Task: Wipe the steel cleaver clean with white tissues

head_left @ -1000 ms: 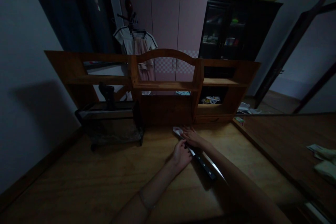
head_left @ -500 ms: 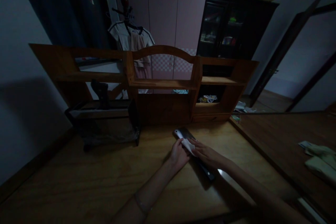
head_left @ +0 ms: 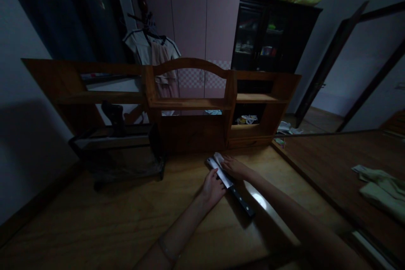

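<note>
A kitchen knife (head_left: 224, 178) with a broad shiny blade, a hole near its far end and a black riveted handle lies slantwise over the wooden tabletop. Its handle points toward the lower right. My left hand (head_left: 212, 186) grips the blade from the left side, thumb on the flat and fingers underneath. Near the far end, my right hand (head_left: 233, 167) is closed over a white cloth or tissue (head_left: 218, 158) along the blade's right edge. Whether it is cloth or paper I cannot tell.
Across the back of the tabletop (head_left: 133, 215) stands a wooden shelf unit (head_left: 190, 103). At the left is a dark-framed knife rack or box (head_left: 117, 158) with a dark handle rising from it. Green fabric (head_left: 382, 190) lies on the brown surface at the right.
My right hand has slid the white cloth or tissue up the blade toward its far end, uncovering the blade near the handle. My left hand still holds the blade. The view has shifted slightly.
</note>
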